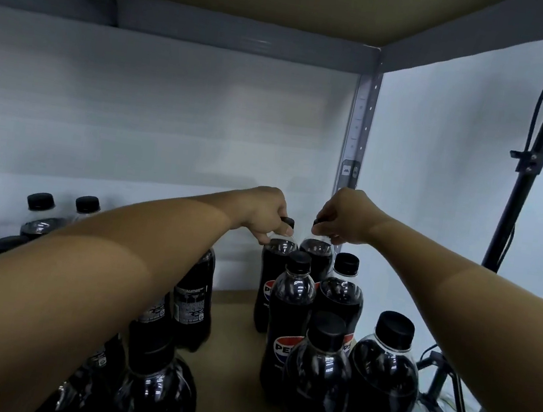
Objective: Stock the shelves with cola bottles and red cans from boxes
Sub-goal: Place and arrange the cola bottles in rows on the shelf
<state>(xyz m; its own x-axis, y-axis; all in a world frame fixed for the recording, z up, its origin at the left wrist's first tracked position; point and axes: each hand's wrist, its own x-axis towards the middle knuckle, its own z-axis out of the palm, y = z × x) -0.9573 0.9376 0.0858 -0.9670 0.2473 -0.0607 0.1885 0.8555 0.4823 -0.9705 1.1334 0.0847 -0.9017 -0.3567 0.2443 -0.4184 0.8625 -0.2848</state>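
We pinch two Pepsi bottles by the necks, left hand (267, 217) and right hand (342, 220), seating them at the shelf (239, 308) back; next, release.

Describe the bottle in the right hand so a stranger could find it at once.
Start at the grey shelf post in the back right corner. Just in front of it stands the rearmost cola bottle of the right-hand cluster. Alone among its neighbours, its black cap is pinched by the right hand.

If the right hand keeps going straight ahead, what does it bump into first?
Probably the grey shelf post in the back corner. The right hand, gripping a bottle by its cap, points toward it, with nothing visible between. Depth is hard to judge.
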